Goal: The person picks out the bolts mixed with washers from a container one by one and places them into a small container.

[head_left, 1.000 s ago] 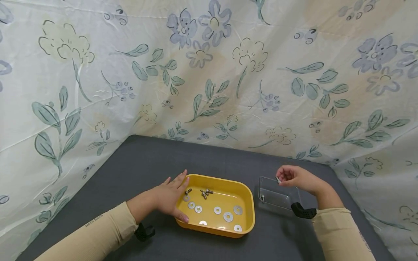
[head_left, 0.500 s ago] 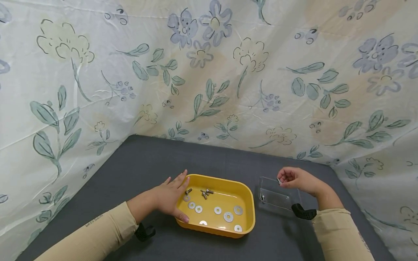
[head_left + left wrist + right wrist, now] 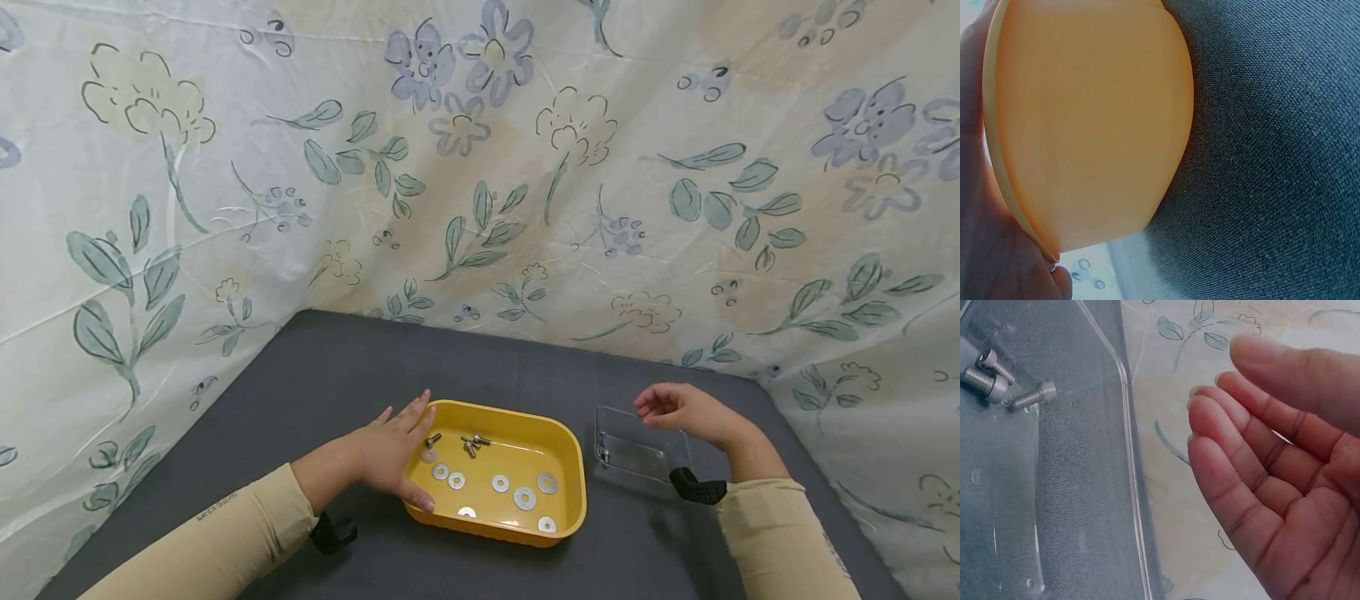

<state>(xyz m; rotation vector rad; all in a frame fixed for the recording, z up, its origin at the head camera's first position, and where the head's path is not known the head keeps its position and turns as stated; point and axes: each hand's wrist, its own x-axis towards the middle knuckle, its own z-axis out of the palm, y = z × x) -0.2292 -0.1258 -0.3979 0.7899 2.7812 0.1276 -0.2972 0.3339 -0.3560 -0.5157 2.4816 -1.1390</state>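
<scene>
My left hand rests with straight, spread fingers on the left rim of a yellow plastic bin. Inside the bin lie several socket-head screws and several flat washers. The left wrist view shows the bin's outer wall with the palm against its rim. Above a clear plastic box, my right hand hovers with loosely bent fingers and nothing between them. In the right wrist view its thumb stands apart from the fingertips, and three socket-head screws lie in the box.
A dark grey cloth covers the table under both containers. Behind and beside it hangs a flowered curtain. Black wrist mounts sit at both sleeves, the right one close to the clear box's near corner.
The small screw that my right hand pinched has left its fingers, and the fingers have loosened. More metal shows at the left end of the clear box. My left hand stays put.
</scene>
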